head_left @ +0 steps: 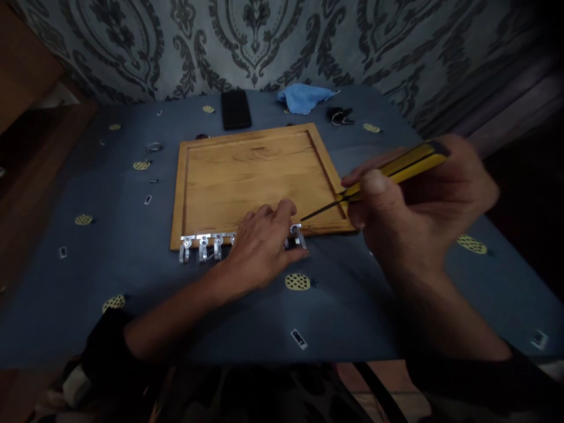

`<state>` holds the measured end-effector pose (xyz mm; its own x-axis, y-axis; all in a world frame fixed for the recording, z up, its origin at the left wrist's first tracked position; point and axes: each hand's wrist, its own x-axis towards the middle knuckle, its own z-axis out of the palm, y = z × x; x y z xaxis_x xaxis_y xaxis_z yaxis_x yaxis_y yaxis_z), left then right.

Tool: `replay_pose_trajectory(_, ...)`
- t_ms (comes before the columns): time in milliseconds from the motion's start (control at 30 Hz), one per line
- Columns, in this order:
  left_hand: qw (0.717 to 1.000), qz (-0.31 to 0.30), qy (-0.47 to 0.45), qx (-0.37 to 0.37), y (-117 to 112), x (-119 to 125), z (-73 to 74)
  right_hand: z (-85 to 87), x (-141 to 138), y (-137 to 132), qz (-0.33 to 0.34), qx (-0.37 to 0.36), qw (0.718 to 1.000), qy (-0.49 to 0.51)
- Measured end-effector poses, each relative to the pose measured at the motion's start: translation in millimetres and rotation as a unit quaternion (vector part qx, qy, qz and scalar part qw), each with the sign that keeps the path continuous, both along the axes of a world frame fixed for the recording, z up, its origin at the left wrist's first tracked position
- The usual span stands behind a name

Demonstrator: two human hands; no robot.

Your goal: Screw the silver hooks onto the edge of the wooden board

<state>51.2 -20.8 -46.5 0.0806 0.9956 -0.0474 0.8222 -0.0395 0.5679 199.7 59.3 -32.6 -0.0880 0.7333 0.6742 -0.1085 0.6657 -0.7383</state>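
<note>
Surface: blue-grey tablecloth [343, 305] bearing yellow pineapple prints [298, 282], at least eight in plain sight, and small printed labels.
Room: dimly lit; a grey backdrop [255, 47] with dark ornamental motifs behind the table, wooden furniture [26, 64] at the left.
Panel: one framed wooden panel [251, 182], lying flat on the tablecloth in front of the person.
Hooks: five metal hooks [203, 245] seen along the panel's near edge, three in clear view, a fourth partly covered by the hand, a fifth beyond it; any others beneath the hand cannot be counted.
Loose parts: one metal fitting [153, 147] and one smaller piece [154, 180], left of the panel.
Far side: one black phone [235, 110], one blue cloth [304, 98], one set of keys [340, 116].
Left hand [262, 241]: over the near edge, thumb and forefinger about the fifth hook; whether they pinch it cannot be told.
Right hand [427, 202]: closed around one yellow-and-black screwdriver [408, 165], tip near that hook.
</note>
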Motion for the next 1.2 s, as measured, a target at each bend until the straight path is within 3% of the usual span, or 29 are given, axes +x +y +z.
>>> replay_pose_trajectory(233, 1.000, 0.000, 0.002, 0.020, -0.5, -0.3, -3.3, 0.8, -2.4, -0.1, 0.049, -0.047, 0.997, -0.041)
replay_pose_trajectory(800, 1.000, -0.006, 0.008, 0.002, 0.4, 0.6, 1.4, 2.6, -3.0, -5.7, 0.047, -0.099, 0.990, -0.091)
replay_pose_trajectory(1033, 1.000, -0.006, 0.010, -0.003, 0.7, 0.7, 3.4, 11.4, 7.1, -0.5, 0.122, -0.105, 0.977, -0.141)
replay_pose_trajectory(1200, 1.000, -0.004, 0.002, 0.009, 0.1, 0.3, 1.2, 10.2, 6.3, 0.7, 0.089, -0.088, 0.982, -0.140)
